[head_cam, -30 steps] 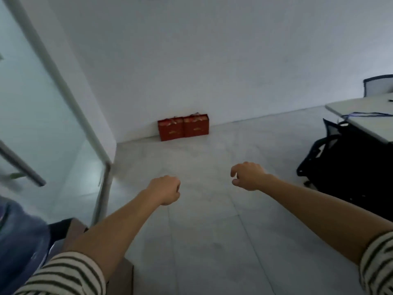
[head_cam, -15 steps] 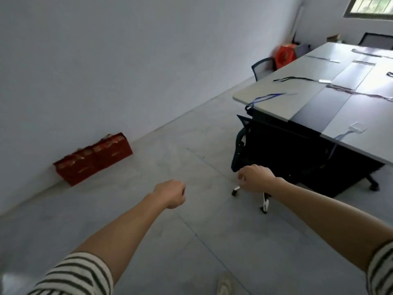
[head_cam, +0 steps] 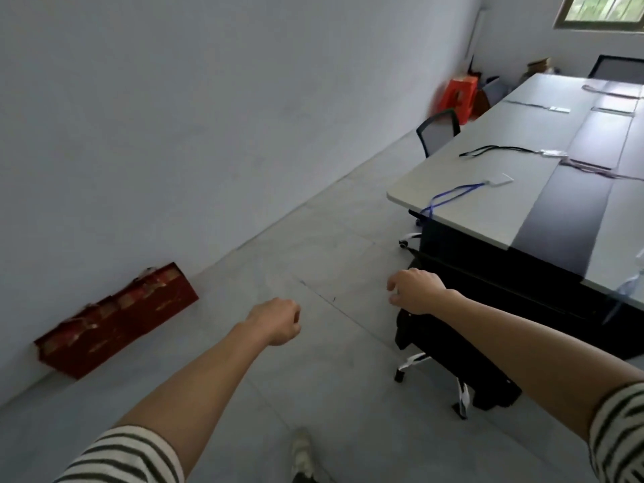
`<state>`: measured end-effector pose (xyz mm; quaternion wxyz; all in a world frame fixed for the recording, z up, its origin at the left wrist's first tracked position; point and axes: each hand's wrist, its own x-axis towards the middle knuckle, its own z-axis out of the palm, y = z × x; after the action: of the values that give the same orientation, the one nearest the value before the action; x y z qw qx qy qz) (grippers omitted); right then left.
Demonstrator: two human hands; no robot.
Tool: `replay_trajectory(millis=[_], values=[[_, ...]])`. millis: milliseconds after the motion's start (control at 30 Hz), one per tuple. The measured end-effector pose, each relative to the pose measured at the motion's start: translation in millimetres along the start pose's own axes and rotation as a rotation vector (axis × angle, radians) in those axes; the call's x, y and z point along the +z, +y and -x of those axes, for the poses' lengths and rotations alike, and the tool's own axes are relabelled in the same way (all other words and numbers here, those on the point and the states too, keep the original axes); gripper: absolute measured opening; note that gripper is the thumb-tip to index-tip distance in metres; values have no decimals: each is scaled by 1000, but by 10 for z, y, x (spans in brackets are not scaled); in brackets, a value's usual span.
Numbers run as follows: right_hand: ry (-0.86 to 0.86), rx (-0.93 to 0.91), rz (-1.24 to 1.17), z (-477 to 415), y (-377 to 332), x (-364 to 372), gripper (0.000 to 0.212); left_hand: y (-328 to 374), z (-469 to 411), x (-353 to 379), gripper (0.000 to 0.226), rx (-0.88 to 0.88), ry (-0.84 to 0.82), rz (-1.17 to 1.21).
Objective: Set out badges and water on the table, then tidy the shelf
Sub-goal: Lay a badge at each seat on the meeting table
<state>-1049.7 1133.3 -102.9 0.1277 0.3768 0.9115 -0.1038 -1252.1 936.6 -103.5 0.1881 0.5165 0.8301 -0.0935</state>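
Badges [head_cam: 499, 180] lie on the table [head_cam: 488, 141], boxes [head_cam: 118, 318] left.

The long grey table [head_cam: 488, 210] at right carries lanyard badges: a blue-corded badge [head_cam: 500, 179] at its near-left corner, a black-corded badge [head_cam: 552, 154] farther along, others beyond.

1. Both arms were stretched out over the floor [head_cam: 331, 245], nothing held: left hand [head_cam: 277, 320] balled up, right hand [head_cam: 414, 291] with fingers loosely bent.
2. The tabletop [head_cam: 488, 210] had lanyards laid out, a blue-lanyard badge [head_cam: 498, 180] nearest the corner.
3. Red boxes [head_cam: 118, 318] sat against the wall [head_cam: 209, 116].
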Motion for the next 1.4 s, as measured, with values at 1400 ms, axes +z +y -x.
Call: replay_trajectory(millis=[1400], values=[[-41,909,-438,-6045,3650,-1593,38,1551,-8537,-3407,23,677,-196,-226]])
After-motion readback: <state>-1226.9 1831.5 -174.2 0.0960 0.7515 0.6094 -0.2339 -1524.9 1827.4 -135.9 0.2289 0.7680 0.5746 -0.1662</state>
